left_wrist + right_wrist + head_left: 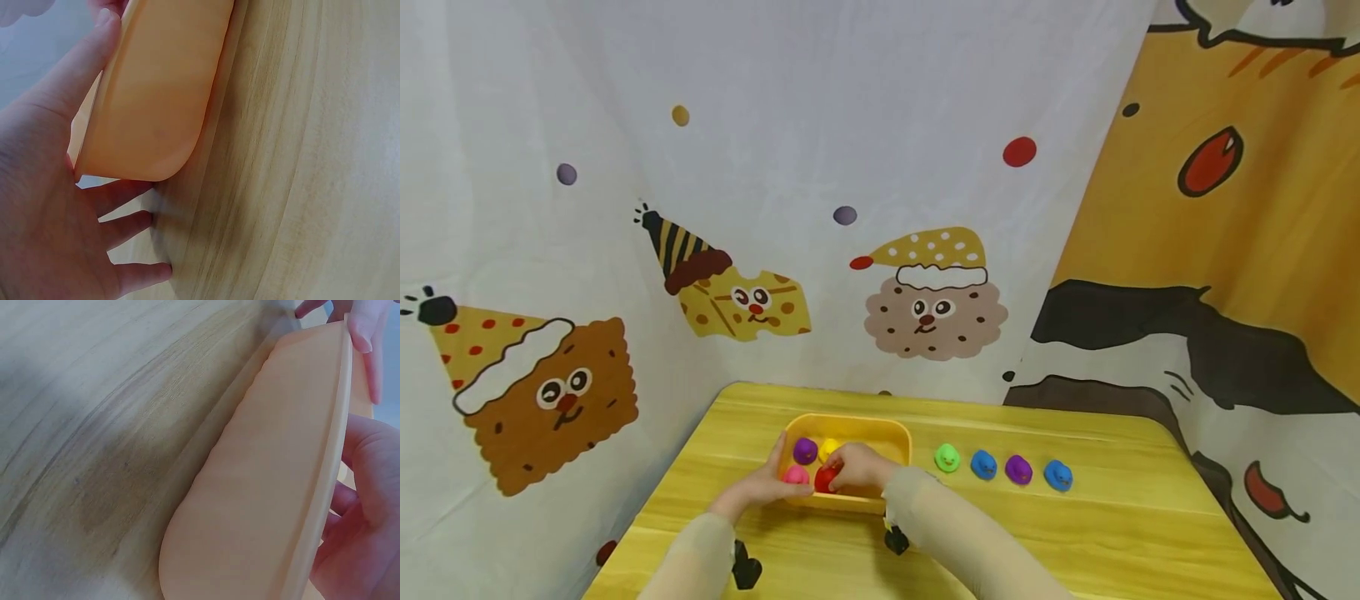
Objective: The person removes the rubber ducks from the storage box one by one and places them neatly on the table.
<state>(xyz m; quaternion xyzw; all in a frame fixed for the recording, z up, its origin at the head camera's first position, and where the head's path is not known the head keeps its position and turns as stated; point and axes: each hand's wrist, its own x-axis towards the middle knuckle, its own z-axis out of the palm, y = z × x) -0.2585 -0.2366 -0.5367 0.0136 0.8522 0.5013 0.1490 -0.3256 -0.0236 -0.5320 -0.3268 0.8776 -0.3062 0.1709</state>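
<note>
A yellow plastic bin (868, 423) stands on the table, holding several small toy ducks. My left hand (758, 486) grips its near left corner, thumb along the front rim and fingers spread down the left side; the left wrist view shows this hand (56, 206) against the bin wall (156, 94). Inside the bin, my right hand (861, 467) pinches a red duck (825, 480), partly hidden by the fingers. Around it sit a purple duck (805, 451), a pink duck (796, 475) and a yellow duck (830, 449). In the right wrist view the bin wall hides the right fingertips.
Right of the bin, a row of ducks lies on the wooden table (1120, 517): a green duck (947, 457), a blue duck (983, 465), a purple duck (1018, 469) and another blue duck (1059, 475). A printed cloth (775, 167) hangs behind the table.
</note>
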